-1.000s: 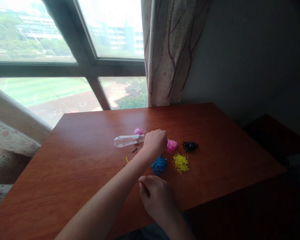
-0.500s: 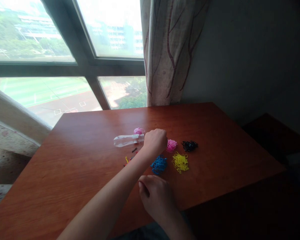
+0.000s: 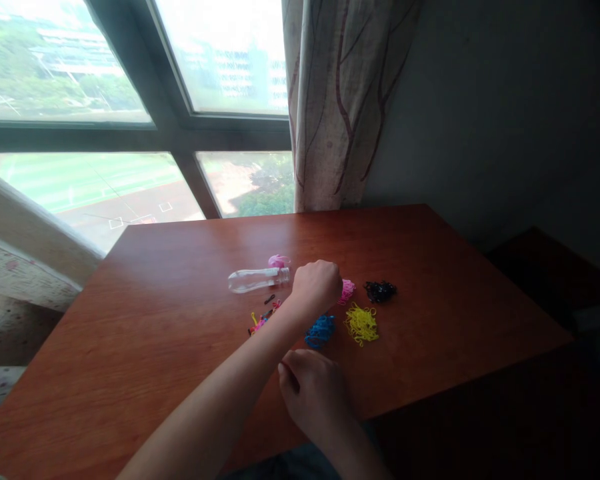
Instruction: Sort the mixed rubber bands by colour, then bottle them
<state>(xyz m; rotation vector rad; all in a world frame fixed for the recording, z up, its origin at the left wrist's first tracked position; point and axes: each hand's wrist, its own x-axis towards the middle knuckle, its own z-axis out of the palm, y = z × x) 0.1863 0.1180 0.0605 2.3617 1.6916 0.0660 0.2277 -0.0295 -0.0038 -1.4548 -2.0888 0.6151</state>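
Note:
My left hand (image 3: pixel 316 287) reaches out over the wooden table (image 3: pixel 155 280), curled into a closed fist beside the pile of pink rubber bands (image 3: pixel 347 291), partly covering it. What its fingers hold is hidden. A clear plastic bottle (image 3: pixel 255 279) lies on its side just left of that hand, with a pink cap (image 3: pixel 278 261) behind it. Piles of blue bands (image 3: pixel 320 331), yellow bands (image 3: pixel 361 323) and black bands (image 3: pixel 379 291) lie around the hand. My right hand (image 3: pixel 314 397) rests near the table's front edge, fingers curled under.
A few loose mixed-colour bands (image 3: pixel 261 320) lie left of the blue pile. A window (image 3: pixel 130 100) and a patterned curtain (image 3: pixel 340 100) stand behind the table. A dark wall is to the right, with a lower dark surface (image 3: pixel 545 273) beside the table.
My left hand has shifted slightly right, covering more of the pink pile and uncovering more loose bands. The right hand has barely moved.

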